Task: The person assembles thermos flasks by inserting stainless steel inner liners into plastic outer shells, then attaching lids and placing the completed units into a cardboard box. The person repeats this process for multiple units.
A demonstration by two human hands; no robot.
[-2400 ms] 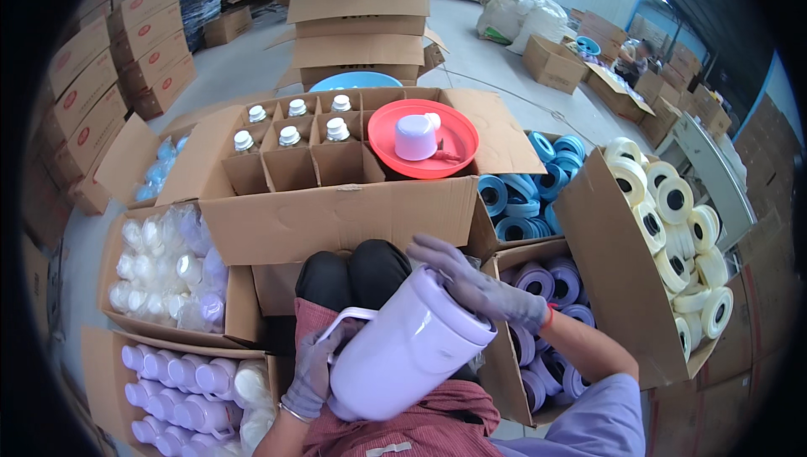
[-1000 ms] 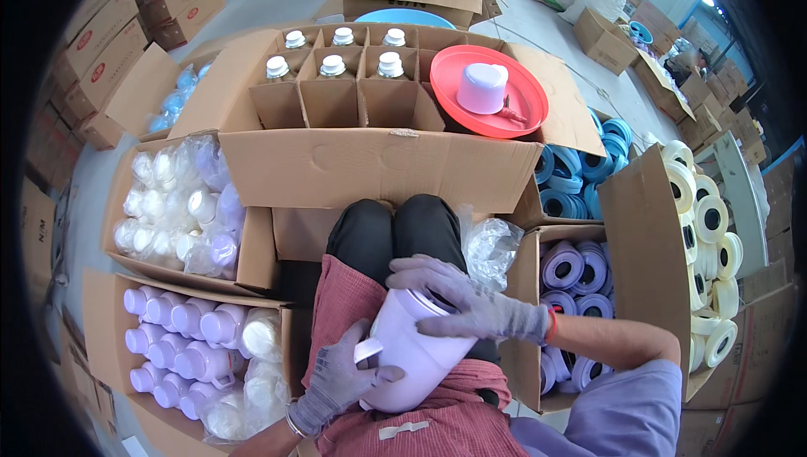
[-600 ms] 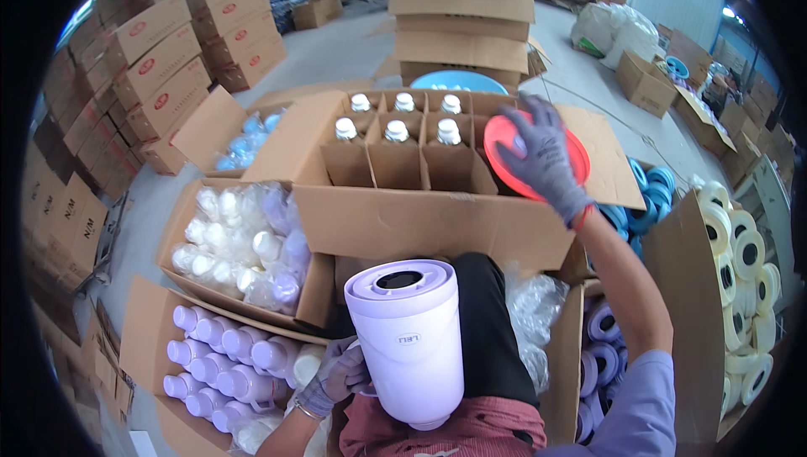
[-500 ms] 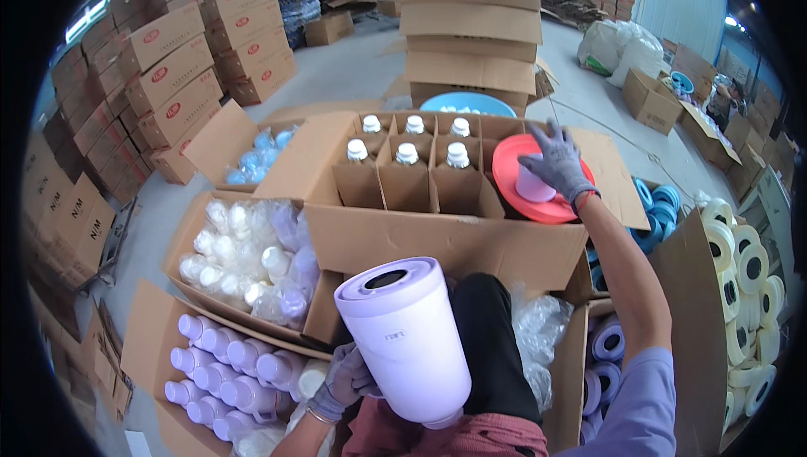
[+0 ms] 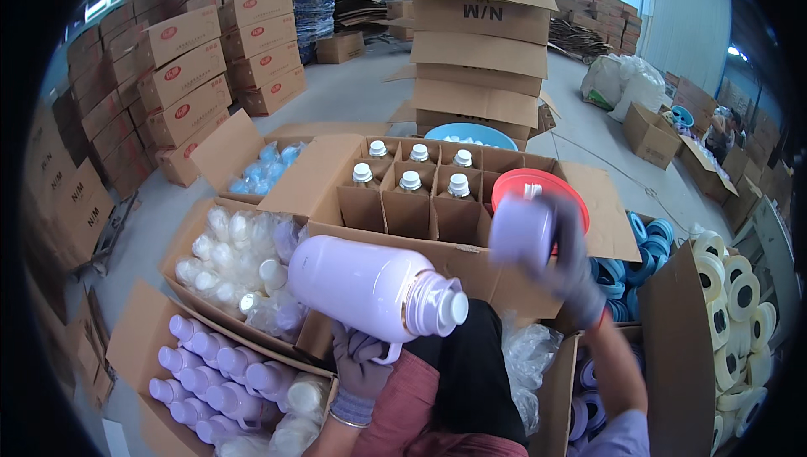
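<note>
My left hand (image 5: 360, 364), gloved in grey, is closed on the handle of a lilac vacuum flask (image 5: 361, 282). The flask lies almost level above my lap, its white stopper (image 5: 452, 307) pointing right. A lilac cup-shaped lid (image 5: 523, 232) is in my gloved right hand (image 5: 573, 268), smeared by motion, right of the flask and apart from it. Behind that lid, a red basin (image 5: 565, 192) rests on the right end of a divided carton (image 5: 403, 247). White-capped bottles (image 5: 409, 181) stand in several of the carton's compartments.
At lower left, a carton holds lilac bottle-shaped pieces (image 5: 225, 398); another has bagged white parts (image 5: 231, 259). Blue rings (image 5: 643, 264) and cream rings (image 5: 744, 297) fill boxes on the right. A blue basin (image 5: 471, 134) sits behind the divided carton, before stacked cartons (image 5: 479, 58).
The flask has turned from base-up to nearly level, stopper to the right. My right hand has left the red basin and come nearer with the lilac lid.
</note>
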